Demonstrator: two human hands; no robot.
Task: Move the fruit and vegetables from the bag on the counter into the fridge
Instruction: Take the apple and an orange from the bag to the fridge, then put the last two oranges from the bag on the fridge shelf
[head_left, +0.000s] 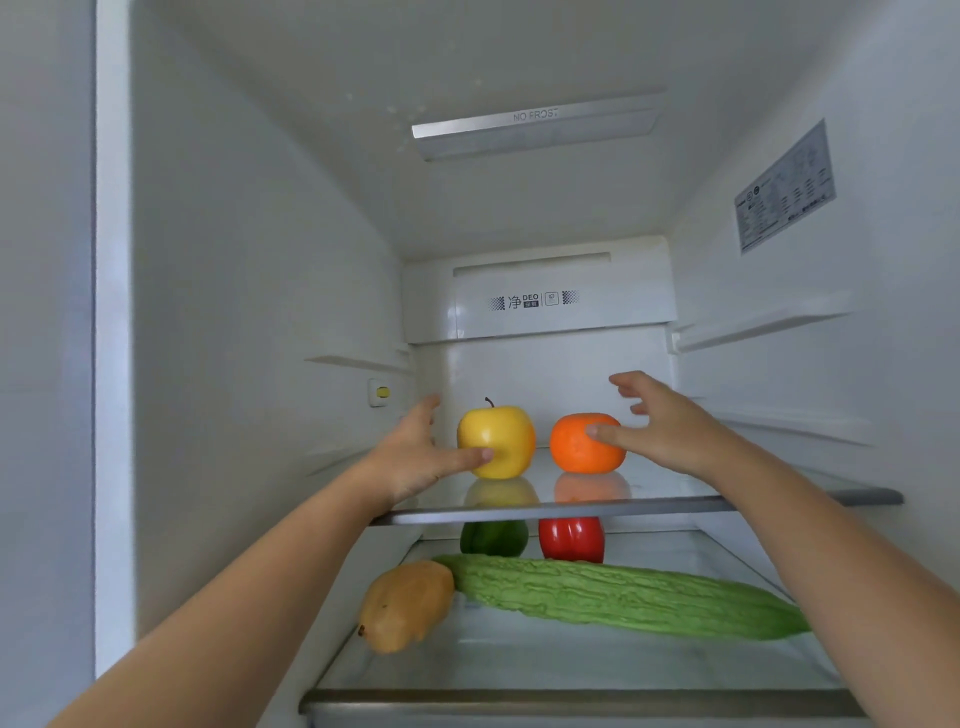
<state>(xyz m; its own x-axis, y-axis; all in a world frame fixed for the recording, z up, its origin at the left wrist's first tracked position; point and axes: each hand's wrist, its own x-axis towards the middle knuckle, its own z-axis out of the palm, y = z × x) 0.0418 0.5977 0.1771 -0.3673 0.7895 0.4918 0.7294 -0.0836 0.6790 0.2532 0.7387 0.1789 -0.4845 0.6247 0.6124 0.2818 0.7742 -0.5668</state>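
- Head view: we reach both arms into the fridge (249, 312). The left grip (415, 454) stands wide around the yellow apple (501, 434). Its thumb lies on the apple's front, its other fingers stretch straight past the far left side, and nothing is clamped.
- The right grip (665, 431) is wide too. Its thumb tip touches the front of the orange (574, 454), and its fingers are spread clear of the fruit on the far right side.
- Both fruits stand on the upper glass shelf (649, 505), the apple just inside the left grip and the orange just inside the right one. A small gap separates the two fruits.
- We judge the step in hand to be setting these two down and letting go. To do it well, we lift each thumb straight off rather than dragging it. A round orange could roll towards the shelf's front edge, which lies just under our wrists.
- When we draw the grips back, we take them level and above that edge so the forearms do not knock it.
- Beneath the grips, on the lower shelf (571, 699), a green pepper (493, 538) and a red pepper (571, 540) sit at the back. A long bitter gourd (623, 597) lies across the front, with a tan, potato-like piece (405, 605) at its left end.
- The bag and the table are out of view, so we cannot tell how much is left to carry.
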